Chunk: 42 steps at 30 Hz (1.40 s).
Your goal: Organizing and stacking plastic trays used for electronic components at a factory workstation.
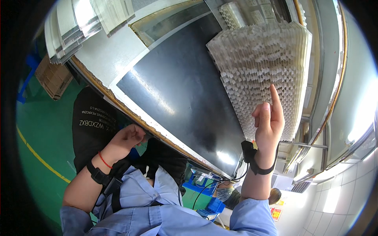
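My right hand [269, 122] is raised in front of a large stack of thin whitish sheets with zigzag, cell-like edges [260, 67]. Its index finger is stretched out toward the stack, the thumb is up and the other fingers are bent; nothing is seen in it. Whether the fingertip touches the sheets I cannot tell. My left hand [128, 139] hangs low beside the near edge of the work table, its fingers curled together with nothing visible in them. A dark, glossy panel [177, 86] covers the middle of the table top.
Piles of pale ribbed strips [84, 23] lie at the far left of the table. More small white pieces [232, 15] sit behind the big stack. A cardboard piece [53, 78] stands on the green floor at left. Blue bins [214, 206] and another person [232, 196] show beyond my right arm.
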{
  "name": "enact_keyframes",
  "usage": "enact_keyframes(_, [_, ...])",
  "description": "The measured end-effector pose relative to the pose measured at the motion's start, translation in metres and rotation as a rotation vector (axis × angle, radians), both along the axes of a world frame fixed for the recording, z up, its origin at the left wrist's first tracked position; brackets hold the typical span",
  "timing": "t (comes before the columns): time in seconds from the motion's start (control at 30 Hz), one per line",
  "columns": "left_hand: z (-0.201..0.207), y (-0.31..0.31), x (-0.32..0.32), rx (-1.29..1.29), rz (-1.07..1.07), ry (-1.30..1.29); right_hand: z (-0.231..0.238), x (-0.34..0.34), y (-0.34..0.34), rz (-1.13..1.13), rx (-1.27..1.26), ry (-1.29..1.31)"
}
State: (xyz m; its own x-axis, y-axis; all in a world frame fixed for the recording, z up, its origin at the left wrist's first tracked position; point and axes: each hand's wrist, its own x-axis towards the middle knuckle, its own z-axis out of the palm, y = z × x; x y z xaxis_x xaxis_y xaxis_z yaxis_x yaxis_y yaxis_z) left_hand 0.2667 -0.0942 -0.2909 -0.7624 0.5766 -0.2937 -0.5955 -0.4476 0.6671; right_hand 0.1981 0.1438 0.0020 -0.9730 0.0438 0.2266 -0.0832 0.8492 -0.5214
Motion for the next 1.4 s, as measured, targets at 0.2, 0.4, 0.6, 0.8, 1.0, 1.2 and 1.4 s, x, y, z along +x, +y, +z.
enact_keyframes(0.2, [-0.002,0.000,0.000,-0.004,-0.001,-0.006,0.000,-0.003,-0.001,0.008,0.024,-0.001])
enact_keyframes(0.4, [-0.001,0.000,0.000,-0.025,-0.012,0.004,0.002,0.000,-0.001,0.012,0.003,0.058])
enact_keyframes(0.6, [-0.001,0.000,0.000,-0.015,-0.001,-0.010,0.003,-0.003,0.003,0.011,0.011,0.024])
enact_keyframes(0.8, [-0.004,0.002,0.001,-0.045,-0.008,-0.008,0.006,0.001,0.001,0.014,0.009,0.065])
enact_keyframes(1.0, [-0.005,0.001,0.002,-0.042,0.006,0.014,0.005,-0.004,0.002,0.004,0.008,0.049])
enact_keyframes(1.2, [0.002,0.001,0.000,-0.062,0.006,0.004,0.011,-0.001,-0.001,0.004,-0.002,0.089])
enact_keyframes(1.4, [0.002,-0.001,0.000,-0.061,0.004,-0.005,0.010,-0.007,0.001,0.016,0.006,0.060])
